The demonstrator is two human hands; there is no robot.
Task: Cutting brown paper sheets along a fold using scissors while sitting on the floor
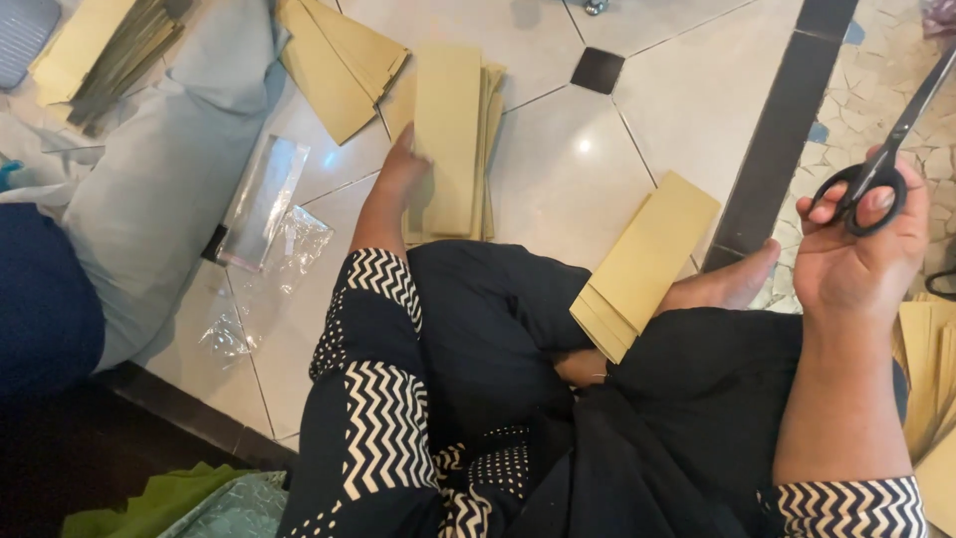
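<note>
Paper strips [448, 139] on the floor [568, 169] are being pressed flat by left hand [403, 164], fingers spread; right hand [861, 249] is gripping scissors [881, 159], best kept pointing away.

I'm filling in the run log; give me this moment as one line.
left hand: on yellow paper stack on floor | right hand: holds black scissors, raised | strip stack: on lap

Five stacks of tan paper strips [448, 134] (some partly cropped), one pair of scissors [886, 159], two hands [861, 249]
</note>
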